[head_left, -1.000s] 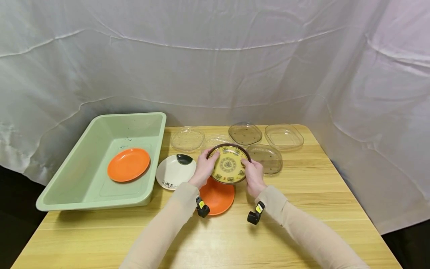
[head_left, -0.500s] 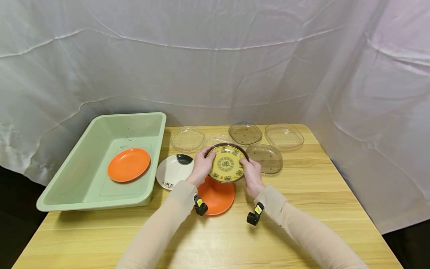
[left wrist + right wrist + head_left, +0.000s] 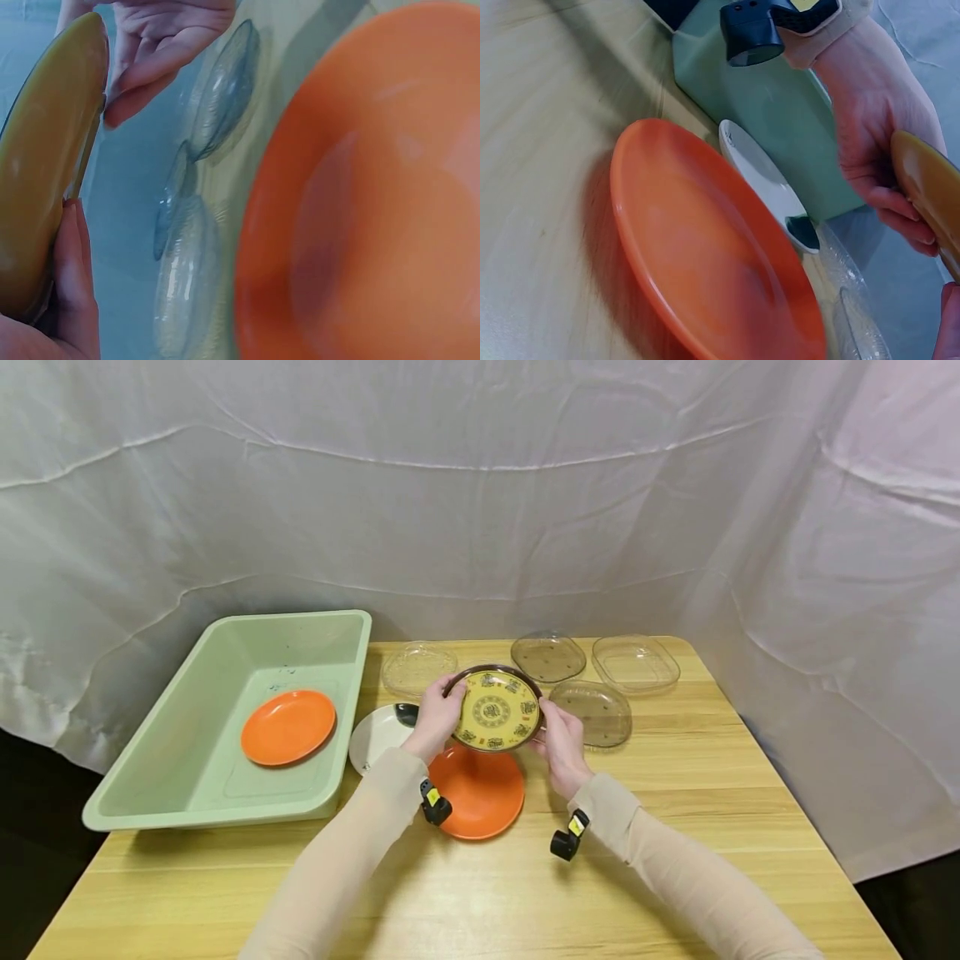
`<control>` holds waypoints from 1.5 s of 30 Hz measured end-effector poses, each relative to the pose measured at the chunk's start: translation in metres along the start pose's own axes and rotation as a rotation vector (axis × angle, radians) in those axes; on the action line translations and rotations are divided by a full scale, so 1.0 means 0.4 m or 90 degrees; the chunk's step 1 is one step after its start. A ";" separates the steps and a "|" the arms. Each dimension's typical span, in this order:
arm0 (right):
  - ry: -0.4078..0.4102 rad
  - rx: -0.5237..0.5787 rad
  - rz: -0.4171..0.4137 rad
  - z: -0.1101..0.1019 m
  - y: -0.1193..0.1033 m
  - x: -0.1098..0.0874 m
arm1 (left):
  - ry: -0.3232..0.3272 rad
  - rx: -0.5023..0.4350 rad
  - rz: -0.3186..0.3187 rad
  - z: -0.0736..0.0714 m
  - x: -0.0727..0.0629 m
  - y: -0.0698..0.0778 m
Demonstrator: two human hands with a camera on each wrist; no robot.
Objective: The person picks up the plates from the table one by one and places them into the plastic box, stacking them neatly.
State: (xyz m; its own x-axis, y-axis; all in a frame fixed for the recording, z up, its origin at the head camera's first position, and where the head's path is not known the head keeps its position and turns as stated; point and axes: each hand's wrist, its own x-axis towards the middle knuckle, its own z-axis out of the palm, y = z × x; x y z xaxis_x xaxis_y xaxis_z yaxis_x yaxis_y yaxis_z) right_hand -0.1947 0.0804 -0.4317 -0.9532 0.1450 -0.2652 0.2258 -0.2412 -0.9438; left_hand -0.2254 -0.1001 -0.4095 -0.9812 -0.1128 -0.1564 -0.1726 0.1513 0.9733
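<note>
Above the table, both hands hold a yellow plate (image 3: 492, 712) with a dark brown rim and dark printed motifs, tilted towards the head camera. The left hand (image 3: 437, 717) grips its left rim, thumb on the patterned face. At the opposite rim the right hand (image 3: 564, 747) holds on, thumb near the edge and fingers lower down, partly hidden. The plain mustard underside shows in the right wrist view, with the left hand (image 3: 889, 127) curled at its edge. Just below lies an orange plate (image 3: 480, 797) on the table. Left of it, a white plate (image 3: 375, 735) with a black patch is partly covered by the left hand.
A green basin (image 3: 210, 735) stands at the left, holding another orange plate (image 3: 288, 727). Along the back lie clear dishes (image 3: 635, 663) and smoky brown dishes (image 3: 548, 657). One smoky dish (image 3: 596, 714) sits beside the right hand. A pale curtain (image 3: 480, 527) hangs behind the table.
The yellow plate has moved slightly left and up, tilting as it goes, with the left hand moving along. The right hand has shifted little, its thumb sliding from the plate's face towards the rim.
</note>
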 end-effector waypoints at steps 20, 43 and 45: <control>-0.086 -0.045 -0.021 0.020 0.000 -0.013 | 0.069 0.031 0.052 -0.152 0.040 0.117; -0.234 -0.209 -0.117 0.084 0.016 -0.038 | 0.180 0.006 -0.015 -0.404 0.069 0.115; -0.250 -0.219 -0.130 0.095 0.014 -0.044 | 0.192 -0.004 -0.022 -0.425 0.071 0.107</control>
State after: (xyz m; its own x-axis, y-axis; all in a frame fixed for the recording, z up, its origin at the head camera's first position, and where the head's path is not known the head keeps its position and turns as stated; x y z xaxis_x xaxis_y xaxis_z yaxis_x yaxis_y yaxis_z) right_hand -0.1843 0.0402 -0.4249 -0.9730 -0.2275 -0.0386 0.0182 0.0910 -0.9957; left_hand -0.2460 -0.2639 -0.3438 -0.9048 -0.4045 -0.1332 -0.2040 0.1370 0.9693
